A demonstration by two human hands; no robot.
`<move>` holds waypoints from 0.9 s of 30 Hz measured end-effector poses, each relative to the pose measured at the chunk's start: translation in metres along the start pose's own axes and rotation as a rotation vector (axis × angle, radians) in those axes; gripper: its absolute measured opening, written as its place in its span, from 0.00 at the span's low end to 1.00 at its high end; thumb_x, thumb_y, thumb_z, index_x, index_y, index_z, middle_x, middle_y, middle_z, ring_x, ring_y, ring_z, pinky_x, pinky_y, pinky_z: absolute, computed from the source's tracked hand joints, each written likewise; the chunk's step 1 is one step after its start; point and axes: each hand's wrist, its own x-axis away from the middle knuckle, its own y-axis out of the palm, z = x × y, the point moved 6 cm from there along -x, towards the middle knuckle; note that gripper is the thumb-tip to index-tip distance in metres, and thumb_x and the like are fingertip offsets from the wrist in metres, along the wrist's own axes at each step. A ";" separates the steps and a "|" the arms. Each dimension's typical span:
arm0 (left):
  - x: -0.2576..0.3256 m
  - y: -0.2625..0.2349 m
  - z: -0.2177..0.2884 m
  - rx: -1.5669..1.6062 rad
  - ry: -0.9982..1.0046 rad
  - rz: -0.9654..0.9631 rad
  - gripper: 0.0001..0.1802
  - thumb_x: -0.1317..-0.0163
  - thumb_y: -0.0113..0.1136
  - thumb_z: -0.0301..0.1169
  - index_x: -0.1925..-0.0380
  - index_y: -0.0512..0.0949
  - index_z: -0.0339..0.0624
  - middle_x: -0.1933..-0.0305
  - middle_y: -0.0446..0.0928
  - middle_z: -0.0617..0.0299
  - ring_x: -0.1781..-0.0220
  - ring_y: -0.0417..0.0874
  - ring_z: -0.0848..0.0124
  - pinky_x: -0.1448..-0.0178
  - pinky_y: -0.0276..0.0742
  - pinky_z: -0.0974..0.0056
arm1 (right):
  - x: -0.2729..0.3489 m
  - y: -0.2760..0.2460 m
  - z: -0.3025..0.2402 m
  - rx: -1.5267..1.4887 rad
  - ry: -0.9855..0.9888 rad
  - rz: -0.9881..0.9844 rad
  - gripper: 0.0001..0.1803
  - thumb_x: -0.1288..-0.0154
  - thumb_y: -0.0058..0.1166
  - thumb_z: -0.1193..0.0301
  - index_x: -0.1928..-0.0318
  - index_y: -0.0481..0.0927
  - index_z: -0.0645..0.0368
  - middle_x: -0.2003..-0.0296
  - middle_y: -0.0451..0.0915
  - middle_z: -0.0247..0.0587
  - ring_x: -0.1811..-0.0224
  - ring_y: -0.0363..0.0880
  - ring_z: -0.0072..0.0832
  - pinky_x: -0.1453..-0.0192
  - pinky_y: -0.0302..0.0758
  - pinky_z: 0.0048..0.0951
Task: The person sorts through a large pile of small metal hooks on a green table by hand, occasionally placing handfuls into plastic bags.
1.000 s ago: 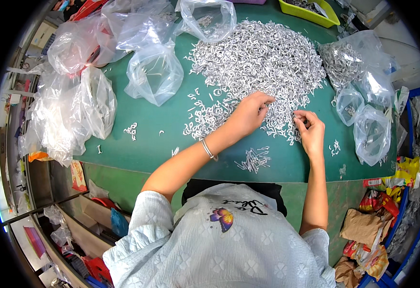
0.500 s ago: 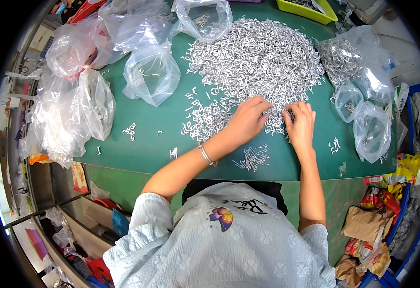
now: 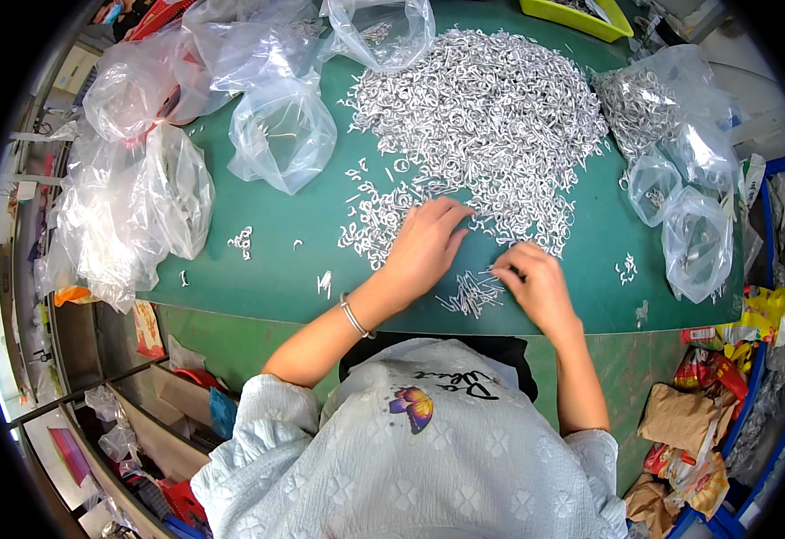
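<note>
A small pile of slim pieces [image 3: 471, 295] lies apart on the counter [image 3: 267, 278]; the heap [image 3: 491, 108] beyond dwarfs it, so most seems left. The right hand [image 3: 536, 283] is pinched beside the pile, the left hand [image 3: 424, 242] curled by the heap; whether either grips anything, I can't tell.

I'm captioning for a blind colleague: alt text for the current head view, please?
A person's left hand is at the near edge of a large heap of small silvery pieces on a green table, the right hand beside a smaller pile of slender pieces. Clear plastic bags flank the heap.
</note>
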 end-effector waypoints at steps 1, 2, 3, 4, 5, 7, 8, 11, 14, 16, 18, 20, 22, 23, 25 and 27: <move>0.002 0.000 0.000 -0.015 -0.008 0.002 0.15 0.43 0.62 0.23 0.54 0.78 0.38 0.53 0.77 0.54 0.49 0.77 0.54 0.43 0.70 0.56 | 0.003 0.003 -0.003 0.035 0.088 -0.075 0.06 0.46 0.65 0.75 0.68 0.81 0.62 0.70 0.78 0.40 0.64 0.79 0.37 0.61 0.75 0.33; 0.004 -0.001 0.000 -0.031 -0.016 0.005 0.15 0.43 0.62 0.24 0.54 0.78 0.39 0.53 0.77 0.55 0.49 0.77 0.55 0.43 0.69 0.57 | 0.002 -0.001 -0.004 -0.013 0.085 -0.031 0.06 0.46 0.65 0.75 0.68 0.81 0.62 0.69 0.78 0.41 0.65 0.79 0.37 0.62 0.75 0.33; 0.007 -0.003 -0.001 -0.069 -0.020 0.017 0.16 0.43 0.62 0.24 0.54 0.78 0.39 0.52 0.77 0.55 0.48 0.77 0.55 0.42 0.68 0.56 | 0.001 -0.006 -0.002 -0.061 0.080 0.010 0.06 0.45 0.65 0.75 0.68 0.81 0.62 0.68 0.78 0.41 0.65 0.79 0.37 0.62 0.75 0.33; 0.011 -0.007 -0.003 -0.107 -0.025 0.031 0.16 0.43 0.62 0.24 0.53 0.78 0.39 0.51 0.76 0.55 0.47 0.76 0.56 0.42 0.67 0.55 | 0.000 -0.012 0.000 -0.108 0.074 0.050 0.06 0.45 0.65 0.75 0.67 0.81 0.62 0.67 0.78 0.42 0.65 0.78 0.38 0.62 0.75 0.33; 0.015 -0.009 -0.004 -0.145 -0.030 0.045 0.16 0.43 0.62 0.25 0.53 0.78 0.40 0.50 0.76 0.56 0.46 0.76 0.56 0.41 0.67 0.54 | -0.006 -0.023 0.005 -0.148 0.092 0.105 0.06 0.45 0.64 0.76 0.67 0.82 0.62 0.66 0.79 0.42 0.66 0.78 0.39 0.62 0.74 0.33; 0.019 -0.006 -0.001 -0.226 0.023 0.037 0.17 0.43 0.62 0.25 0.52 0.77 0.41 0.48 0.75 0.56 0.45 0.75 0.57 0.41 0.65 0.52 | -0.013 -0.046 0.026 0.035 0.111 0.305 0.09 0.45 0.63 0.77 0.62 0.81 0.63 0.63 0.79 0.43 0.61 0.77 0.41 0.57 0.73 0.35; 0.021 -0.004 0.001 -0.266 0.051 0.032 0.17 0.43 0.63 0.25 0.51 0.77 0.41 0.47 0.74 0.56 0.44 0.74 0.58 0.40 0.64 0.52 | -0.017 -0.053 0.036 0.157 0.145 0.380 0.10 0.44 0.63 0.77 0.60 0.81 0.63 0.62 0.79 0.43 0.58 0.76 0.42 0.53 0.72 0.37; 0.027 0.004 0.000 -0.218 0.062 -0.013 0.18 0.42 0.62 0.27 0.50 0.76 0.41 0.43 0.72 0.56 0.38 0.71 0.57 0.33 0.59 0.45 | -0.029 -0.045 0.038 0.320 0.046 0.357 0.14 0.44 0.62 0.76 0.56 0.80 0.62 0.57 0.78 0.43 0.54 0.74 0.42 0.47 0.68 0.39; 0.028 -0.006 -0.012 -0.291 -0.038 0.023 0.19 0.39 0.60 0.28 0.47 0.74 0.40 0.38 0.69 0.54 0.32 0.65 0.53 0.29 0.54 0.39 | -0.036 -0.034 0.026 0.290 0.026 0.294 0.14 0.43 0.62 0.75 0.55 0.79 0.61 0.53 0.77 0.42 0.51 0.73 0.41 0.46 0.67 0.39; 0.026 -0.006 -0.021 -0.453 -0.105 0.050 0.21 0.38 0.59 0.28 0.45 0.73 0.40 0.35 0.67 0.52 0.31 0.63 0.50 0.30 0.54 0.39 | -0.049 -0.024 0.014 0.222 -0.087 0.272 0.16 0.44 0.62 0.74 0.54 0.79 0.61 0.51 0.77 0.42 0.48 0.72 0.41 0.45 0.66 0.38; 0.033 0.006 -0.021 -0.453 -0.082 -0.007 0.22 0.38 0.58 0.28 0.43 0.73 0.40 0.32 0.64 0.53 0.29 0.61 0.48 0.29 0.53 0.37 | -0.063 -0.007 -0.005 0.208 -0.157 0.195 0.18 0.44 0.62 0.73 0.52 0.78 0.61 0.49 0.76 0.41 0.46 0.71 0.40 0.43 0.65 0.39; 0.036 0.011 -0.016 -0.414 -0.002 -0.035 0.21 0.39 0.58 0.27 0.44 0.73 0.41 0.32 0.65 0.54 0.29 0.61 0.47 0.28 0.53 0.37 | -0.075 0.009 -0.012 0.294 -0.220 0.173 0.19 0.44 0.63 0.72 0.51 0.78 0.60 0.49 0.75 0.41 0.45 0.70 0.38 0.43 0.64 0.39; 0.037 0.011 -0.017 -0.304 0.038 -0.060 0.20 0.40 0.59 0.26 0.46 0.75 0.42 0.33 0.65 0.55 0.29 0.61 0.48 0.28 0.53 0.38 | -0.081 0.024 -0.011 0.378 -0.286 0.156 0.18 0.45 0.63 0.72 0.52 0.78 0.59 0.52 0.75 0.40 0.46 0.70 0.37 0.44 0.64 0.39; 0.037 0.009 -0.019 -0.221 0.047 -0.062 0.20 0.40 0.59 0.26 0.46 0.75 0.42 0.33 0.65 0.54 0.29 0.61 0.49 0.27 0.53 0.38 | -0.083 0.026 -0.007 0.383 -0.244 0.138 0.13 0.46 0.63 0.73 0.59 0.79 0.59 0.59 0.74 0.40 0.52 0.71 0.36 0.47 0.64 0.39; 0.035 -0.002 -0.024 -0.138 0.001 -0.022 0.20 0.40 0.60 0.26 0.46 0.75 0.41 0.33 0.65 0.53 0.30 0.62 0.49 0.27 0.53 0.39 | -0.081 0.024 -0.006 0.400 -0.267 0.143 0.10 0.46 0.63 0.74 0.63 0.79 0.59 0.63 0.74 0.39 0.54 0.71 0.37 0.49 0.64 0.39; 0.030 -0.017 -0.028 -0.135 -0.101 0.051 0.21 0.39 0.60 0.27 0.45 0.74 0.40 0.34 0.66 0.52 0.30 0.63 0.49 0.27 0.52 0.40 | -0.078 0.014 -0.004 0.388 -0.243 0.156 0.05 0.46 0.62 0.75 0.68 0.79 0.59 0.66 0.74 0.39 0.57 0.72 0.37 0.49 0.63 0.40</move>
